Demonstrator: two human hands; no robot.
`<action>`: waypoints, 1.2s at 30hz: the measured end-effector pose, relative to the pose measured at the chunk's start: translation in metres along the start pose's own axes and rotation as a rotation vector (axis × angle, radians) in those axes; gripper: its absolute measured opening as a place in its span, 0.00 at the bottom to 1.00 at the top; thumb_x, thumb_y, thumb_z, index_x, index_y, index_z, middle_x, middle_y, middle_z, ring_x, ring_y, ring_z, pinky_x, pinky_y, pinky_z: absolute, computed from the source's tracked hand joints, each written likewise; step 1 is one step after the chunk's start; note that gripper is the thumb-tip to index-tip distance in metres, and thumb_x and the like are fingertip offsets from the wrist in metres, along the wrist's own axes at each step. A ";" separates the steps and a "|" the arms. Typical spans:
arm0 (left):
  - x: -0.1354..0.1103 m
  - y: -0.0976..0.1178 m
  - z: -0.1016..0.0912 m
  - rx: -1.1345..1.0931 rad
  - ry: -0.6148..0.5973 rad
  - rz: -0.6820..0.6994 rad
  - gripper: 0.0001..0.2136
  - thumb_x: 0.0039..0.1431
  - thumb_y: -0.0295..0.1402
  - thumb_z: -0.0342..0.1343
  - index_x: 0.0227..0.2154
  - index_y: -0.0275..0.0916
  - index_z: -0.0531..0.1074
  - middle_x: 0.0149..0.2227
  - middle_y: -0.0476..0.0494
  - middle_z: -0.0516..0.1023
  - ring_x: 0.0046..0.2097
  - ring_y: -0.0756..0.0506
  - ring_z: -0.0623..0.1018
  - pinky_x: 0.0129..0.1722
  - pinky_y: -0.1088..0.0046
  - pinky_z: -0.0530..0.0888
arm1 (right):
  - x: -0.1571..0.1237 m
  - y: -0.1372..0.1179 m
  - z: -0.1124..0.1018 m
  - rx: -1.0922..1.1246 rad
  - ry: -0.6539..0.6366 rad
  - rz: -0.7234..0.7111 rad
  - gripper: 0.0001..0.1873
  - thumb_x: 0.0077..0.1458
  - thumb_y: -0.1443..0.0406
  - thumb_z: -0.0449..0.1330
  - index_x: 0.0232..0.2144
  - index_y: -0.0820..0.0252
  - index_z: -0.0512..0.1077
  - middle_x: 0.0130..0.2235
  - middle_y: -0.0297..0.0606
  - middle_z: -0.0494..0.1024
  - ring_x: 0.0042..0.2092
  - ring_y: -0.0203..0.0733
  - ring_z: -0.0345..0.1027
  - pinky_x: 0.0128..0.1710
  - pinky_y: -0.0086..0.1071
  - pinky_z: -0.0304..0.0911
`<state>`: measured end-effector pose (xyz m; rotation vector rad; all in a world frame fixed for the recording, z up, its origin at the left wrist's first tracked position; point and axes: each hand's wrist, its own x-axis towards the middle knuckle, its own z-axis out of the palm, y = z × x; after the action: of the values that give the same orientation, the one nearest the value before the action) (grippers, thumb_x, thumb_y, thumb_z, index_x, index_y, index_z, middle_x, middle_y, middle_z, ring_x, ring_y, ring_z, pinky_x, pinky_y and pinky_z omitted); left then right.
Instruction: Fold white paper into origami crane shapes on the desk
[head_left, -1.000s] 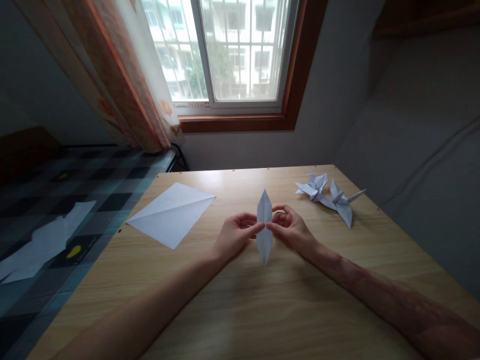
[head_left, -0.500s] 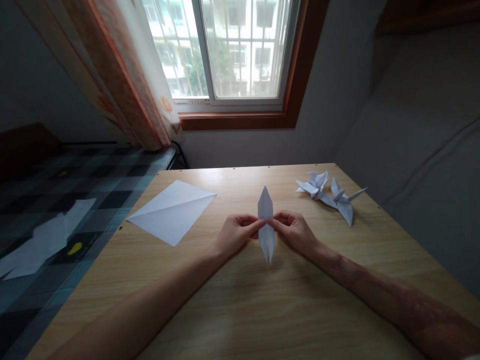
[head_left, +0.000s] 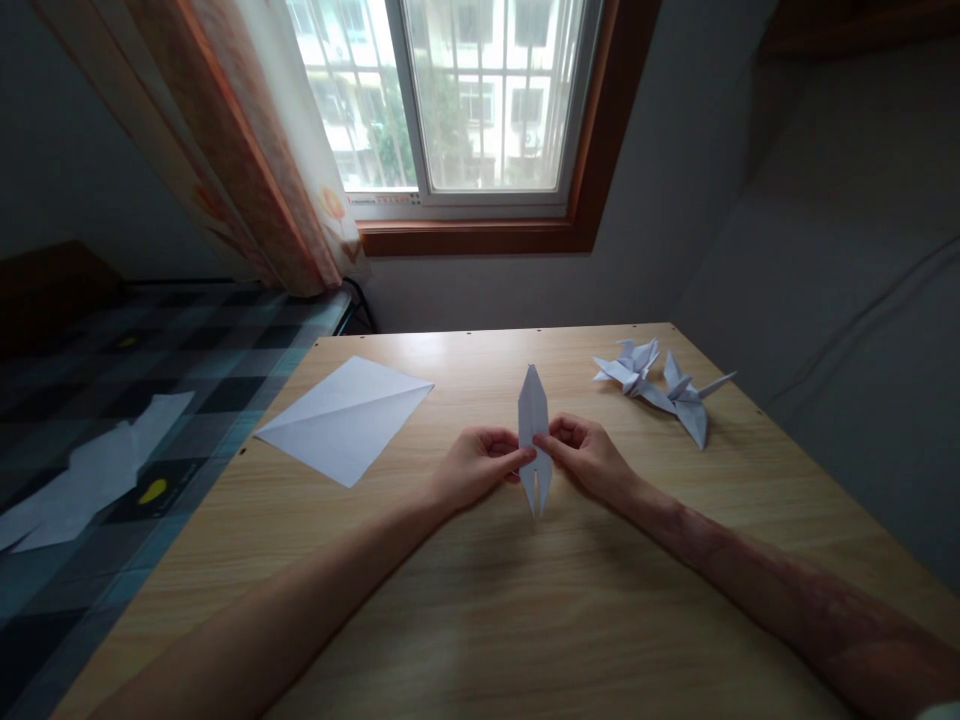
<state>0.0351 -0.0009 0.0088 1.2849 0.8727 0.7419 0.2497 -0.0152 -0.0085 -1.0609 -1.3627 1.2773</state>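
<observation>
Fingers of left hand and right hand clamped on both sides of folded origami crane base, split end lower, over mid surface. Creased paper sheet lies left, two origami cranes far right.

A wooden table bears a creased sheet and paper cranes

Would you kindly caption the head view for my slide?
Left hand and right hand hold a folded paper; two paper cranes lie farther right.
</observation>
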 end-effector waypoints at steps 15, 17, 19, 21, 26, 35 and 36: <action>-0.002 0.013 -0.007 0.099 -0.249 -0.223 0.25 0.48 0.53 0.77 0.37 0.34 0.86 0.38 0.37 0.88 0.36 0.45 0.85 0.37 0.73 0.80 | 0.005 0.011 -0.001 0.114 0.179 -0.043 0.26 0.52 0.45 0.77 0.29 0.58 0.73 0.23 0.29 0.72 0.23 0.34 0.60 0.24 0.29 0.54; -0.003 0.014 -0.007 0.102 -0.286 -0.241 0.24 0.49 0.52 0.77 0.36 0.34 0.86 0.39 0.36 0.89 0.39 0.44 0.86 0.38 0.73 0.80 | 0.004 0.011 -0.001 0.127 0.203 -0.050 0.25 0.54 0.46 0.77 0.30 0.58 0.73 0.23 0.29 0.71 0.23 0.34 0.59 0.23 0.29 0.52; -0.004 0.014 -0.007 0.095 -0.315 -0.260 0.23 0.49 0.52 0.77 0.35 0.34 0.86 0.39 0.35 0.89 0.39 0.44 0.87 0.38 0.73 0.80 | 0.004 0.010 -0.002 0.138 0.225 -0.050 0.24 0.54 0.47 0.76 0.30 0.57 0.72 0.23 0.28 0.71 0.23 0.33 0.58 0.23 0.29 0.51; -0.005 0.013 -0.007 0.091 -0.346 -0.280 0.23 0.49 0.51 0.78 0.34 0.34 0.85 0.39 0.35 0.89 0.40 0.44 0.87 0.38 0.73 0.80 | 0.003 0.008 -0.002 0.149 0.239 -0.041 0.25 0.53 0.47 0.77 0.29 0.57 0.71 0.22 0.27 0.70 0.22 0.33 0.57 0.23 0.29 0.50; -0.004 0.021 -0.023 0.126 -0.526 -0.413 0.23 0.48 0.51 0.79 0.35 0.36 0.84 0.38 0.37 0.89 0.39 0.43 0.88 0.36 0.73 0.80 | 0.004 0.002 -0.006 0.171 0.248 -0.024 0.27 0.53 0.47 0.76 0.26 0.56 0.68 0.19 0.26 0.66 0.21 0.32 0.53 0.22 0.29 0.46; 0.003 0.035 -0.032 0.064 -0.285 -0.129 0.26 0.57 0.51 0.73 0.50 0.36 0.82 0.43 0.38 0.87 0.42 0.43 0.86 0.40 0.71 0.81 | -0.007 -0.006 0.005 0.080 -0.116 -0.036 0.24 0.59 0.46 0.74 0.32 0.60 0.76 0.23 0.32 0.75 0.24 0.35 0.63 0.25 0.30 0.56; 0.004 0.032 -0.027 0.056 -0.280 -0.094 0.25 0.57 0.50 0.74 0.48 0.35 0.82 0.41 0.39 0.87 0.41 0.44 0.85 0.39 0.71 0.80 | -0.008 -0.007 0.006 0.068 -0.137 -0.035 0.24 0.58 0.46 0.74 0.32 0.60 0.76 0.23 0.32 0.75 0.24 0.35 0.64 0.25 0.30 0.56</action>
<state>0.0132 0.0201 0.0380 1.3500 0.7240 0.4525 0.2452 -0.0250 -0.0023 -0.9137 -1.4232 1.3817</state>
